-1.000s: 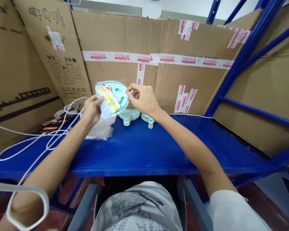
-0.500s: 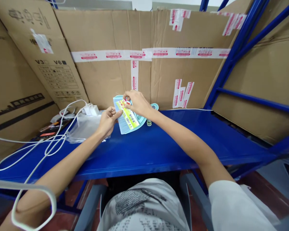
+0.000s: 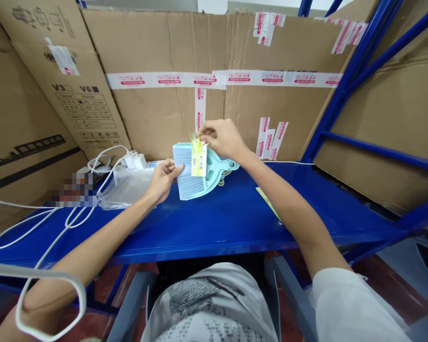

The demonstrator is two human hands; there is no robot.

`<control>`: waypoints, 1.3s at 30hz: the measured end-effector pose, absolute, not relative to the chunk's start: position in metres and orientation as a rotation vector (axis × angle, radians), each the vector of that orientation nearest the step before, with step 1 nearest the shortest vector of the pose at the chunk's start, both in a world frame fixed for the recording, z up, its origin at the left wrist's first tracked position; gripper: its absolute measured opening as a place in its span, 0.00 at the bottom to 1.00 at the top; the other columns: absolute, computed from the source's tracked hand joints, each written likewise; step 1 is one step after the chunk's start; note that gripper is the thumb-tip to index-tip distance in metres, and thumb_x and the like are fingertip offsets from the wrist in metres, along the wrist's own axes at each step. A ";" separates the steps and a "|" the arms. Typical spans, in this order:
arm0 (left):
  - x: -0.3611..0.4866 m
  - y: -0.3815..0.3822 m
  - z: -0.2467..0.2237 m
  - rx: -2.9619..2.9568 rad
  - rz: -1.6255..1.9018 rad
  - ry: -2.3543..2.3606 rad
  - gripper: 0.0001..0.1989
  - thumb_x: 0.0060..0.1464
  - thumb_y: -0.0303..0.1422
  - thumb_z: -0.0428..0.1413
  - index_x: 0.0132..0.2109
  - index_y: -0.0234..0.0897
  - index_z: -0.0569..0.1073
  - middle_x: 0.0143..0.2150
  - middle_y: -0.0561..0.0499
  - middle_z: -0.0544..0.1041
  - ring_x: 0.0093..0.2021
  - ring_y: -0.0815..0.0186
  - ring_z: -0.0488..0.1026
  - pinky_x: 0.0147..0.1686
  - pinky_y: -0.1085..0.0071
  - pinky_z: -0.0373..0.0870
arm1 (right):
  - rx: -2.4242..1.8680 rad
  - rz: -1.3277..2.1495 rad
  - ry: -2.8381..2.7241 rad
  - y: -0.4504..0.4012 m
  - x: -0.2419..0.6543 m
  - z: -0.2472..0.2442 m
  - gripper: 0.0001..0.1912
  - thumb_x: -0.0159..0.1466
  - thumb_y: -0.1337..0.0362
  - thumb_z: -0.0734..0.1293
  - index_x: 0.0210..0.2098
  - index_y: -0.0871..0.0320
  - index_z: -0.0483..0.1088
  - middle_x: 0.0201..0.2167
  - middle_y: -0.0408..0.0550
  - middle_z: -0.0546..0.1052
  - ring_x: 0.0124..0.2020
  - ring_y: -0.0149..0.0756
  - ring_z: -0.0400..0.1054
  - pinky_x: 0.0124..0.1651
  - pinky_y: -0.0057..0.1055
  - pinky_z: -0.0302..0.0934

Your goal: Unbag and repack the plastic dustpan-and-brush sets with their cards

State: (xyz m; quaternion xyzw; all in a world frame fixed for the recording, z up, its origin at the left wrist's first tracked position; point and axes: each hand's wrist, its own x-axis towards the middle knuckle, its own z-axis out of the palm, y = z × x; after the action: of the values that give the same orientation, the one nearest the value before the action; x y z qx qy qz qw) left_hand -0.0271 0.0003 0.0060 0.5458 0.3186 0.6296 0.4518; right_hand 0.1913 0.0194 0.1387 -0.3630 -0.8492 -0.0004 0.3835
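My left hand (image 3: 161,179) grips the left edge of a light blue hand brush (image 3: 186,185), thumb over its pale bristles. The brush's handle, with a hole at its end, points right; whether a dustpan lies behind it I cannot tell. Pinched in the fingers of my right hand (image 3: 223,137) is a yellow and white label card (image 3: 199,161), which hangs upright in front of the bristles and is blurred at its top. A second yellow-edged card (image 3: 268,203) lies on the blue table (image 3: 214,232), partly behind my right forearm.
Clear plastic bags (image 3: 123,190) lie left of my left hand. White cables (image 3: 76,213) and a white charger (image 3: 138,161) are at the left. Behind the handle sits a small greenish coil (image 3: 221,180). A cardboard wall (image 3: 157,114) and blue frame posts (image 3: 337,104) surround the table.
My right hand has moved right and slightly up, lifting and turning the card from slanted to upright. More of the brush's bristles and handle shows. The second card has come into view.
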 end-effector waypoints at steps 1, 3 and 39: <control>-0.028 0.001 0.006 1.340 1.564 0.790 0.26 0.41 0.47 0.76 0.37 0.38 0.74 0.32 0.50 0.82 0.29 0.63 0.78 0.27 0.70 0.72 | -0.936 0.025 -2.122 0.016 0.205 0.146 0.09 0.67 0.65 0.69 0.44 0.57 0.81 0.43 0.47 0.83 0.47 0.40 0.76 0.50 0.38 0.67; -0.029 0.002 0.006 1.328 1.577 0.790 0.25 0.40 0.47 0.76 0.36 0.38 0.74 0.32 0.50 0.82 0.29 0.63 0.78 0.27 0.71 0.71 | -1.004 0.120 -2.063 0.005 0.240 0.159 0.14 0.67 0.57 0.70 0.47 0.57 0.81 0.45 0.50 0.83 0.47 0.39 0.76 0.46 0.36 0.67; -0.033 0.009 -0.001 1.334 1.562 0.860 0.27 0.37 0.47 0.77 0.37 0.37 0.76 0.32 0.49 0.82 0.30 0.62 0.78 0.29 0.71 0.71 | -2.020 0.828 -2.517 0.020 0.371 0.058 0.26 0.62 0.47 0.74 0.53 0.54 0.75 0.51 0.58 0.75 0.48 0.48 0.75 0.32 0.32 0.75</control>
State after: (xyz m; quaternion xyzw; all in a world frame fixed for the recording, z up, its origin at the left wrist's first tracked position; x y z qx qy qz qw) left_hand -0.0325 0.0093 -0.0006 0.5373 0.3465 0.6292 0.4418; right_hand 0.3708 0.0200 0.0582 -0.6035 -0.7520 0.2473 -0.0949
